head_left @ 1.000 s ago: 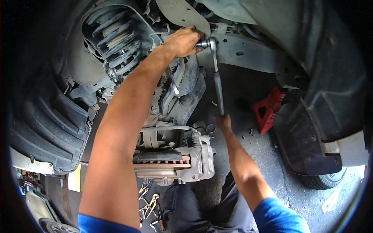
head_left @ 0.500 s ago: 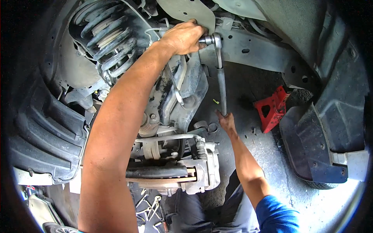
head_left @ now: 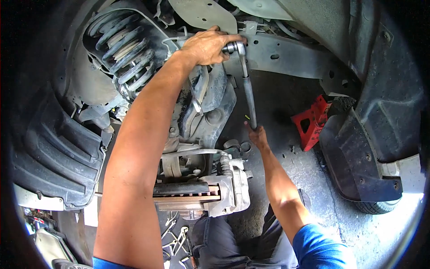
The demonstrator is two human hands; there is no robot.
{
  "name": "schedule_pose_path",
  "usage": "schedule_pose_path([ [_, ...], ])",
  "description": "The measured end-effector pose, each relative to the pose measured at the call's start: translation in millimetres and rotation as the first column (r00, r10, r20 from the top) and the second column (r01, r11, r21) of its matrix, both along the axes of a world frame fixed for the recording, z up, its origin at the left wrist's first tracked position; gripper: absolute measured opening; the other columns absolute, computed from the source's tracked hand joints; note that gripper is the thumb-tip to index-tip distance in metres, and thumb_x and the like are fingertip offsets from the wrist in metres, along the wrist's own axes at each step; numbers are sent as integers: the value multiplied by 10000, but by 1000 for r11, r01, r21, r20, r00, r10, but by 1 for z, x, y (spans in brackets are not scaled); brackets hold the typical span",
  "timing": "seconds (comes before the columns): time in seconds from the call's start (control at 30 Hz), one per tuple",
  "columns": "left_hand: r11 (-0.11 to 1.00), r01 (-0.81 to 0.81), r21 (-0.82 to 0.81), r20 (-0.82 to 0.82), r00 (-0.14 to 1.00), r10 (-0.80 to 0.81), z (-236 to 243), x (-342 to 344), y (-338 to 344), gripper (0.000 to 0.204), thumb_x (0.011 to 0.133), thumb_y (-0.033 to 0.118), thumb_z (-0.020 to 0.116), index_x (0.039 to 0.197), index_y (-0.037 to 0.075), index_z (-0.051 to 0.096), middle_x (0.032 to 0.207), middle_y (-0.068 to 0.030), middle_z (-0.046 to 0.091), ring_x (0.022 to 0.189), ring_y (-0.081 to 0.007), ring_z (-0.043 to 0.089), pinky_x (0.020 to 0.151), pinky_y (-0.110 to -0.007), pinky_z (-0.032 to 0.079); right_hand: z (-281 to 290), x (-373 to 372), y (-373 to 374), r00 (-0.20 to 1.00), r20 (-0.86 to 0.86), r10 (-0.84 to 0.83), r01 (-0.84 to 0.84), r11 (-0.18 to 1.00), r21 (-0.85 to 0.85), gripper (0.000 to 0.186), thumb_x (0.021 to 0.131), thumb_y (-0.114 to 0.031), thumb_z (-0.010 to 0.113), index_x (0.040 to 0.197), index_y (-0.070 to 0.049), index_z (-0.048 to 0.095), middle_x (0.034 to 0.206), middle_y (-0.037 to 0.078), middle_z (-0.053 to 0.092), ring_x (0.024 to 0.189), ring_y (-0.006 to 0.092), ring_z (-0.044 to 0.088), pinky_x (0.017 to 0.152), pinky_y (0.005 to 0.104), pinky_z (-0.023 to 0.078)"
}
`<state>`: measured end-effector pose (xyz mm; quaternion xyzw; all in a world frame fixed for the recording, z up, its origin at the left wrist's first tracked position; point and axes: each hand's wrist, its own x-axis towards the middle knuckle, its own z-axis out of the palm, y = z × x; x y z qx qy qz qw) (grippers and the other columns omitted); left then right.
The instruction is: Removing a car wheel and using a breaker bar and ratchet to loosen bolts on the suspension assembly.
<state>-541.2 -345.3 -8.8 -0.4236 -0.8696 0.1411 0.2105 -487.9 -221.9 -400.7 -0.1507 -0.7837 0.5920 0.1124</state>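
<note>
A long-handled ratchet wrench (head_left: 249,96) hangs handle-down beside the lower control arm (head_left: 221,107), its socket pointing left. My left hand (head_left: 204,47) is closed around the socket, with the index finger stretched over the ratchet head. The socket's far end is hidden under that hand. Lower down, my right hand (head_left: 258,136) grips the bottom of the handle, one finger pointing up alongside it. Below my left wrist, a metal wrench (head_left: 196,104) sticks out against the control arm; its upper part is partly covered.
A coil spring (head_left: 123,49) stands at upper left. The brake disc and caliper (head_left: 230,190) are nearest me. A red jack stand (head_left: 311,123) is on the floor at right, near the wheel-arch liner (head_left: 358,161). Several hand tools (head_left: 179,240) lie below the brake.
The view has shifted slightly. My left index finger now reaches across the ratchet head, and the handle leans a little more, its lower end to the right. Both hands keep their hold.
</note>
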Motion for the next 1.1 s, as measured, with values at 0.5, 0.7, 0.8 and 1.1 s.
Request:
schedule_pose_path([
  [0.5,846,-426,320,351,883,312,-41,180,-115,815,829,551,608,1452,147,272,1440,-182,353,1362,-368,309,1127,-428,289,-6,23,-35,963,-247,109,-246,733,-635,405,766,-418,761,696,-37,645,585,12,535,571,103,502,514,293,374],
  [0.7,927,-225,300,285,949,138,-38,178,-81,989,695,296,780,1472,164,182,1530,-108,211,1327,-378,359,1089,-452,369,-56,-7,39,978,98,183,-159,965,-210,521,698,-459,794,806,27,641,731,82,587,705,153,476,624,342,411],
  [0.8,931,-316,182,222,936,275,-33,191,-126,970,672,249,785,1451,151,215,1524,-93,231,1325,-358,364,1079,-440,385,-11,9,-47,942,150,300,-251,928,-277,528,698,-470,789,746,28,621,696,81,584,670,171,472,606,360,409],
  [1.1,932,-238,275,242,955,172,-39,180,-118,867,676,116,769,1395,157,286,1506,-39,287,1340,-269,368,1048,-391,426,-64,-19,-31,976,-22,217,-213,930,-298,322,839,-321,690,632,-83,626,499,-28,417,424,100,347,420,311,282],
])
